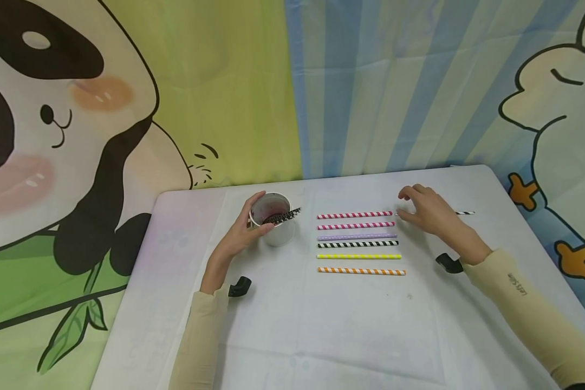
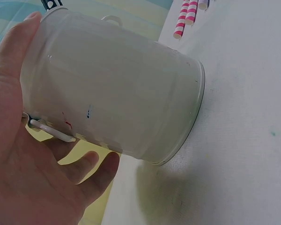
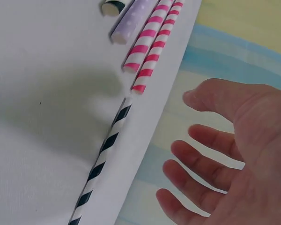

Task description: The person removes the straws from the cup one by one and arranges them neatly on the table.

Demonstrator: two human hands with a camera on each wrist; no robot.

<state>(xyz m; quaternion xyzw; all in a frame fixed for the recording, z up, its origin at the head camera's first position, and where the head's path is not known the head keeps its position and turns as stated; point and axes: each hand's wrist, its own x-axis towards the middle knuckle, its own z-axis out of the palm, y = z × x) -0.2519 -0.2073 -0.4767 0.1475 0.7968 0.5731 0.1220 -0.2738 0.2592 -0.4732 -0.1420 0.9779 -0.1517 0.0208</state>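
My left hand (image 1: 241, 233) holds a small whitish pail (image 2: 112, 84), thumb on one side and fingers round the other. Out of its mouth sticks something dark and patterned, like paper straws (image 1: 283, 216). Whether the pail's base touches the table cannot be told. My right hand (image 1: 426, 208) hovers over the table with loosely bent fingers and nothing in them. Below it lies a black-and-white striped paper straw (image 3: 105, 150), partly hidden by the hand in the head view. That straw's end is close to a red-striped straw (image 1: 355, 215).
Below the red-striped straw, a row continues with pink-striped (image 1: 356, 226), lilac dotted (image 1: 357, 236), black-striped (image 1: 358, 244), yellow (image 1: 358, 257) and orange-striped (image 1: 361, 271) straws. The white-covered table (image 1: 322, 336) ends at a printed curtain (image 1: 244, 97) behind.
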